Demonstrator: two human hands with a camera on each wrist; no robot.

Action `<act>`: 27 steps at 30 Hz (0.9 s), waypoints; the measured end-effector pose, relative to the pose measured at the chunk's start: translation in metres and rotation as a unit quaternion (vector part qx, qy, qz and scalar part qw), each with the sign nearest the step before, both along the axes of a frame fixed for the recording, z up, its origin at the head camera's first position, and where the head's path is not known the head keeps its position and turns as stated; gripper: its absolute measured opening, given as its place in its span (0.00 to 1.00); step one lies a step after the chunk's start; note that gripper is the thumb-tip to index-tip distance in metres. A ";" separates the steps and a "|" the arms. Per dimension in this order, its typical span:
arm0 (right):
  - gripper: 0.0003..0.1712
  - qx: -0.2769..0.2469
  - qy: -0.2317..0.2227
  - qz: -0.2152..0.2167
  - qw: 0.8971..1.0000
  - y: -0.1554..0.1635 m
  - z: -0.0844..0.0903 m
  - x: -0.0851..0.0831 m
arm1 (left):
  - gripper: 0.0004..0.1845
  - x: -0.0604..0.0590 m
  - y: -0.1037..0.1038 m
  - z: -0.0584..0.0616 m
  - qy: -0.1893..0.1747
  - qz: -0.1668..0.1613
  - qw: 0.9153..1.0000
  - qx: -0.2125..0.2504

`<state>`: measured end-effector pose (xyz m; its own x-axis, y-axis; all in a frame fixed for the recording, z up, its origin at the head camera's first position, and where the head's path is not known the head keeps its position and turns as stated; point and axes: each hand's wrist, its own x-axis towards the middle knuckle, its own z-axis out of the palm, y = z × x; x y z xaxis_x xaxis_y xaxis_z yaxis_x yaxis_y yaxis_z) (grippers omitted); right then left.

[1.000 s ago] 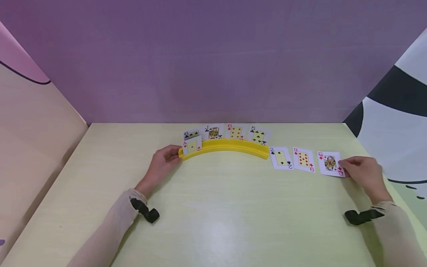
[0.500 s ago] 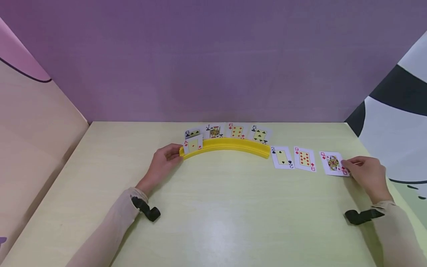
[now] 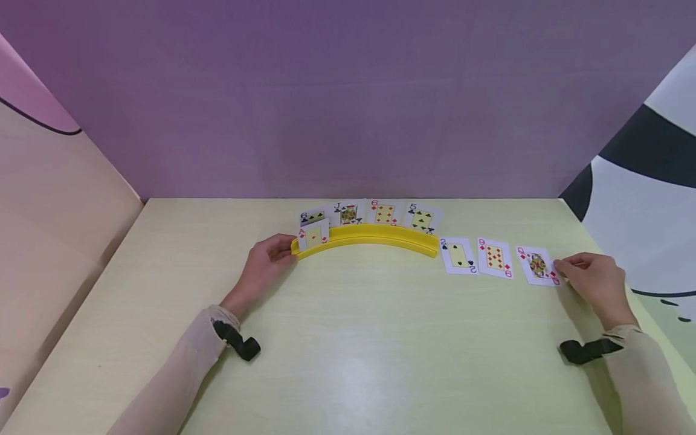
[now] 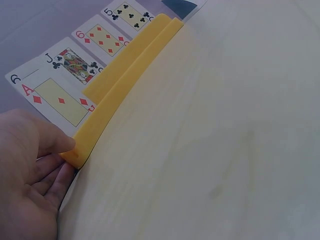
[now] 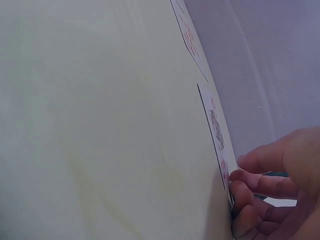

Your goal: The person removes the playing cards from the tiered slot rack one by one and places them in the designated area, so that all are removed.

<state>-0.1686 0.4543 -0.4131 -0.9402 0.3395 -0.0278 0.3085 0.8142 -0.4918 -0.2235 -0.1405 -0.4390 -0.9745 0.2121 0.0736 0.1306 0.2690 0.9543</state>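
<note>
My left hand [image 3: 266, 263] pinches the left end of a curved yellow playing card holder [image 3: 375, 234], thumb on its front face in the left wrist view. An ace of diamonds [image 4: 61, 102] stands in the front slot at that end, partly covering a six of clubs [image 3: 312, 215]. Behind the holder's front ridge stand a jack of clubs [image 4: 75, 65], a six of diamonds [image 4: 104, 40] and a five of clubs [image 4: 128, 16]. At the far right, my right hand [image 3: 595, 281] has thumb and index fingertips at the right edge of a queen of diamonds [image 3: 537, 266], other fingers curled.
A two of spades [image 3: 458, 256] lies face up on the pale table [image 3: 348, 338] at the holder's right end. Beside it is a nine of diamonds [image 3: 495, 258]. A purple wall [image 3: 348, 103] rises behind the table's far edge.
The queen of diamonds and the right fingertips shifted slightly right, then back left, and the card's angle changed a little. The left hand and the holder have stayed put.
</note>
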 end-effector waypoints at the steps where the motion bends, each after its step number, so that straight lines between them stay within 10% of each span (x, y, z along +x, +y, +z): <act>1: 0.29 0.000 0.000 0.000 1.000 0.000 0.000 0.000 | 0.20 -0.001 -0.001 -0.002 0.000 0.000 1.000 0.002; 27: 0.19 0.017 0.116 0.067 0.991 -0.071 0.033 0.000 | 0.18 -0.003 -0.003 -0.009 0.018 0.002 1.000 0.008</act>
